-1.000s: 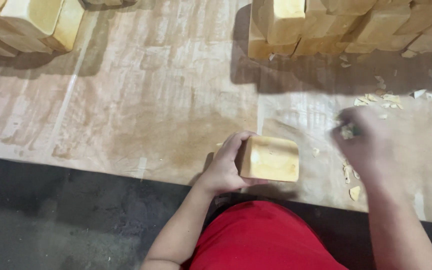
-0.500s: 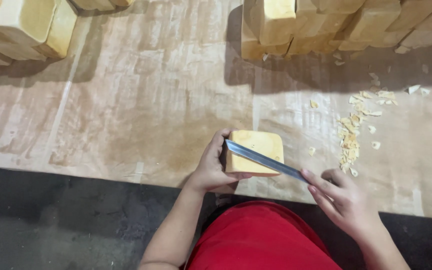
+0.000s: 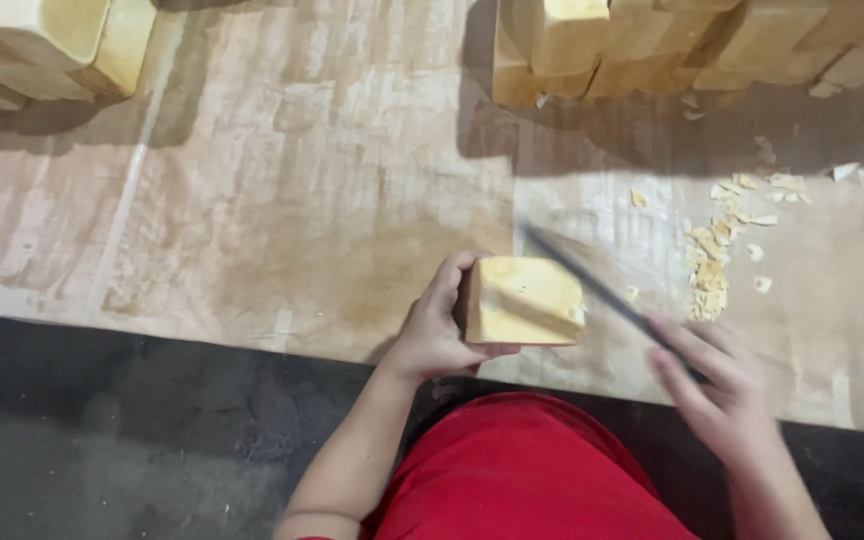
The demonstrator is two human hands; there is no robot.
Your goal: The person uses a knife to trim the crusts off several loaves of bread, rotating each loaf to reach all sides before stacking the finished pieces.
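Block [image 3: 524,300] was clasped by left hand [image 3: 439,325] at its 9 o'clock end; judged firm, waxy, slippery. Knife [image 3: 602,292] was clenched in right hand [image 3: 717,390], blurred, at block's 3 o'clock.

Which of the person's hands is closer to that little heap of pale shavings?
Right. The right hand, holding a knife, sits just below the shavings; the left hand grips the yellow block farther off.
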